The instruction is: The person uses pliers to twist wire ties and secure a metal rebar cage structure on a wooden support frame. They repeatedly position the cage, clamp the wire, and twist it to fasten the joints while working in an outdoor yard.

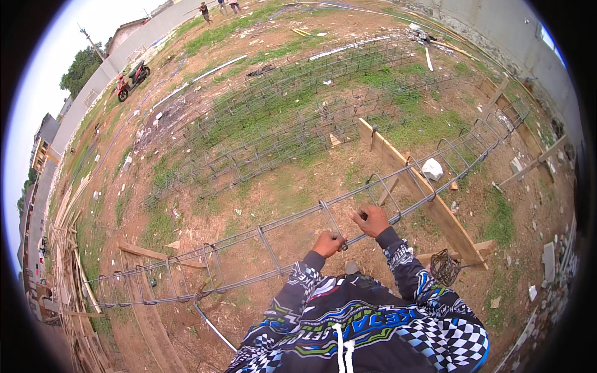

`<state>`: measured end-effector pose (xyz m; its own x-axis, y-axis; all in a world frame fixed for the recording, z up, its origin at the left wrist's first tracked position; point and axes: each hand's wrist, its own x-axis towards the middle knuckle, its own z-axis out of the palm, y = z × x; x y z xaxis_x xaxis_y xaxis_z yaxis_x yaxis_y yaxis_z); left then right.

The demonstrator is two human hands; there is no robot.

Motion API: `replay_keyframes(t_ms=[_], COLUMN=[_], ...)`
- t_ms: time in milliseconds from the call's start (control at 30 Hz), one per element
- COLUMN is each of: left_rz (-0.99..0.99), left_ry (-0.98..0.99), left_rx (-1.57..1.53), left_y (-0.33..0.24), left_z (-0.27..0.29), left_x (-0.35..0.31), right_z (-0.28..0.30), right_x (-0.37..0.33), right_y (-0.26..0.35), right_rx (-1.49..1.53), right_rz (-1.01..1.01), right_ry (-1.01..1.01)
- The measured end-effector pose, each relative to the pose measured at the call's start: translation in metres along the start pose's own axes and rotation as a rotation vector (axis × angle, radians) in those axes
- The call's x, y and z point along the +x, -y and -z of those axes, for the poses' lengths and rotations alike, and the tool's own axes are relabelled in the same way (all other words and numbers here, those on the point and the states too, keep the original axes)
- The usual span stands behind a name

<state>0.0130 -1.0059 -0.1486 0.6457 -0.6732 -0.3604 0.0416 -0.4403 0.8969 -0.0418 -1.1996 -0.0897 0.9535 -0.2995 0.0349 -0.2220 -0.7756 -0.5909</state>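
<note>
A long rebar cage of steel bars and rectangular stirrups runs across in front of me, from lower left to upper right. My left hand is closed at the near bars, its fingers round the lower corner of one stirrup. To its right, my right hand is held over the cage with the fingers curled in a pinch. Whatever lies between those fingers is too small to make out. Another stirrup stands just beyond the right hand.
An upright wooden plank supports the cage on the right. A coil of wire lies near its foot. More rebar cages rest on the grass beyond. Bamboo poles are piled at left. A motorbike and several people are far off.
</note>
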Motion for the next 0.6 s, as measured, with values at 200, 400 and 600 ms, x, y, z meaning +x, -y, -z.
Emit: replay_keyframes(t_ms=[200,400,600], left_rz=[-0.024,-0.041,0.015], left_ry=[-0.027,0.003,-0.025], left_rx=[0.019,0.036,0.036], left_y=[0.006,0.015,0.022], left_z=[-0.005,-0.004,-0.006], left_x=[0.003,0.009,0.011], right_z=[-0.051,-0.068,-0.039], right_x=[-0.102,-0.101,-0.101], right_y=[-0.014,-0.019,0.001], right_rx=[-0.215,-0.272,-0.169], right_rz=[0.446,0.466,0.373], right_ry=[-0.241,-0.152,0.017])
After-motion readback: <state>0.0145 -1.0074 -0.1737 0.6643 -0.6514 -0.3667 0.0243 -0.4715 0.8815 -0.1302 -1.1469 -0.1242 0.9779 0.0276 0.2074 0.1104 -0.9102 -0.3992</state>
